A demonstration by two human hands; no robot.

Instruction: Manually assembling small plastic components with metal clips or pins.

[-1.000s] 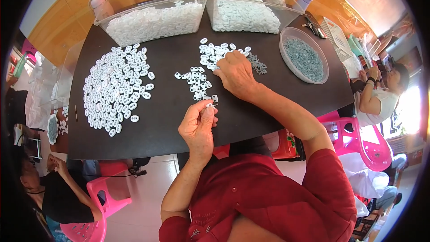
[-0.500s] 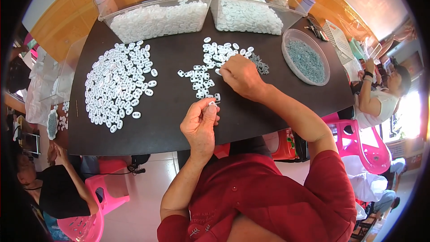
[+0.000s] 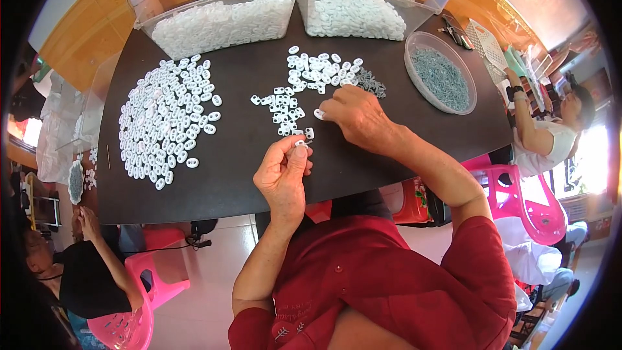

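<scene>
Between thumb and fingers, my left hand grips a small white plastic piece, and a thin grey bit sticks out beside it. My right hand is closed at the fingertips on a white oval two-hole piece. Just beyond my left hand lies a group of small squarish white pieces. White oval pieces are heaped farther back, touching a small pile of grey pins or screws; their exact kind is too small to tell.
A broad heap of finished-looking white ovals covers the table's left. Two clear bins of white pieces stand at the back, and a round tub of grey-green pins is at right. Co-workers sit on both sides near pink chairs.
My right hand has drawn back toward me from the oval heap, with a white oval now showing at its fingertips. My left hand keeps its hold on the small white piece.
</scene>
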